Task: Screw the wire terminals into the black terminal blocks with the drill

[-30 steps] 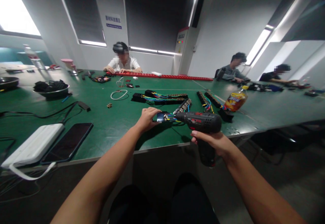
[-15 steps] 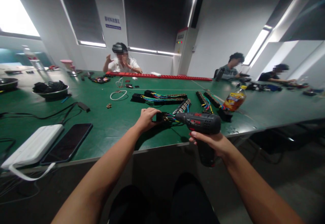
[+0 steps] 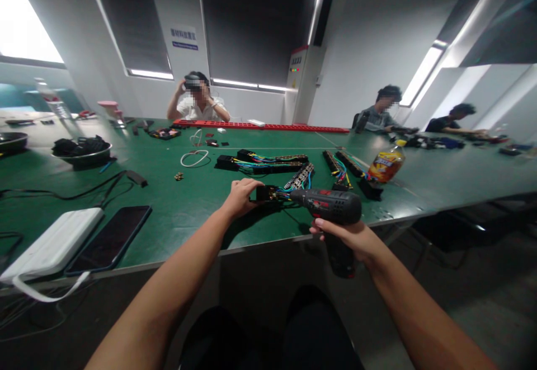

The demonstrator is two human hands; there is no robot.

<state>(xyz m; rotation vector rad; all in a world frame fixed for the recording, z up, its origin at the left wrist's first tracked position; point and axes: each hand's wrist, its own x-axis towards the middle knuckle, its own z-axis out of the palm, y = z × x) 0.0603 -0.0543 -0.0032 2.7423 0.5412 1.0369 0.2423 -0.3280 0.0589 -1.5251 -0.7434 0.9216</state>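
Observation:
My left hand point(image 3: 240, 197) is closed on a small black terminal block point(image 3: 265, 192) with coloured wires, holding it down on the green table point(image 3: 188, 202). My right hand point(image 3: 350, 234) grips the handle of a black and red cordless drill point(image 3: 331, 206). The drill lies level, and its nose points left at the wired end of the block. More black terminal strips with coloured wires point(image 3: 268, 162) lie just beyond on the table.
A white power bank point(image 3: 52, 245) and a dark phone point(image 3: 111, 238) lie at the near left edge. An orange drink bottle point(image 3: 386, 164) stands to the right. A bowl of black parts point(image 3: 81, 150) sits far left. Three people sit at the far side.
The block in my left hand has turned so its shiny face no longer shows. The person across the table has raised a hand to the head.

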